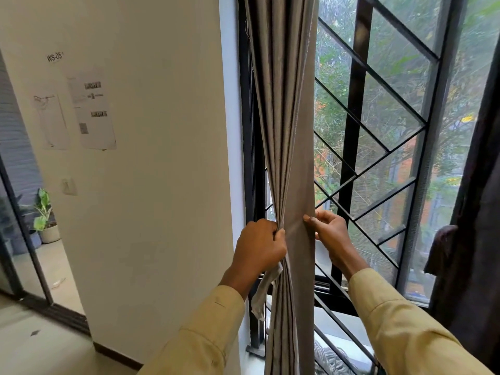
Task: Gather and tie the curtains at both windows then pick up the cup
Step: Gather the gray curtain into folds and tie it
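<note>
Grey-brown curtain [286, 131] hangs at the left side of the window [378, 147], already drawn into a narrow column of vertical pleats against the frame.

Handling, judged: soft, limp woven cloth, moderate weight, not slippery; folds will spring apart if released. Best held at waist height, where the bundle is narrowest.

Left hand [258, 246] is clenched around the pleats at that waist, a pale tie-back strip [263, 290] dangling below the fist. Right hand [328, 231] pinches the free right edge of the cloth, thumb in front, fingers behind.

Diagonal black grille [376, 125] stands behind the glass. A second, darker curtain [470, 226] hangs at far right, knotted partway down.

Writing: wall [162, 158] to the left carries a label reading "WS-05"; the paper sheets [93, 109] beneath show a QR code and print too blurred to read. Cup not in view.
</note>
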